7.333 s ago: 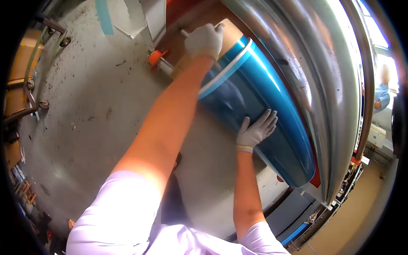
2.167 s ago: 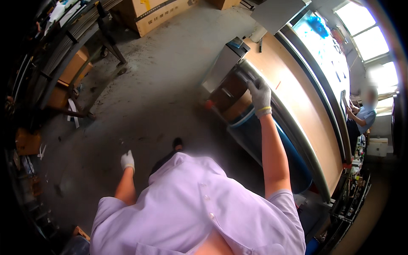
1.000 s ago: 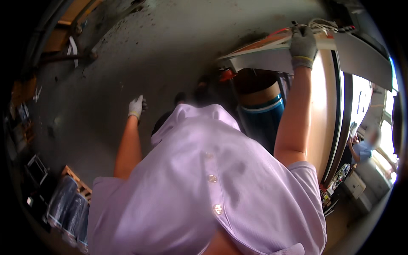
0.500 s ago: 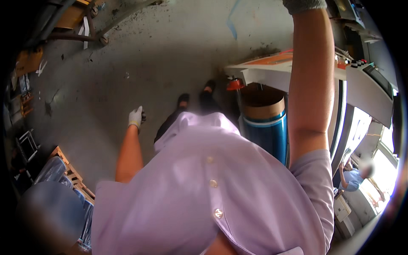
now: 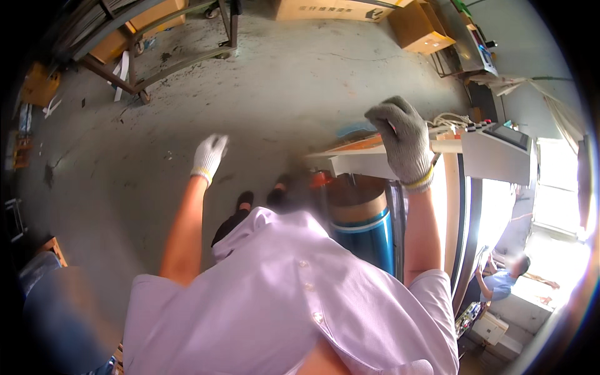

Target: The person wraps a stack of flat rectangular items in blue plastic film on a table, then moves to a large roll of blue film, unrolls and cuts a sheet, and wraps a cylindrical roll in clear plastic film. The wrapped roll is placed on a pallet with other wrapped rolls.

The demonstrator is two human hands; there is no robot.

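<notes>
Right hand [image 5: 405, 142]: grey knitted cloth glove, coarse. Left hand [image 5: 209, 156]: white knitted cloth glove. Roll [image 5: 365, 228]: glossy blue film, matt cardboard end. Floor [image 5: 262, 94]: rough, stained concrete. Shirt [image 5: 281, 300]: smooth cloth. Boxes [image 5: 369, 15]: matt cardboard.

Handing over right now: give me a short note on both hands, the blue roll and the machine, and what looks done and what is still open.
Left hand: gloved, empty, held out over the concrete floor, touching nothing.
Right hand: gloved, raised in front of the machine's top edge; whether it touches it cannot be told, and it holds nothing.
Blue roll: sits in the machine below that edge, brown core end showing, with an orange part beside it.
Control panel: to the right of the raised hand.
Done: roll looks set in the machine, neither hand on it.
Left: probably whatever the right hand is reaching for; unclear.
</notes>
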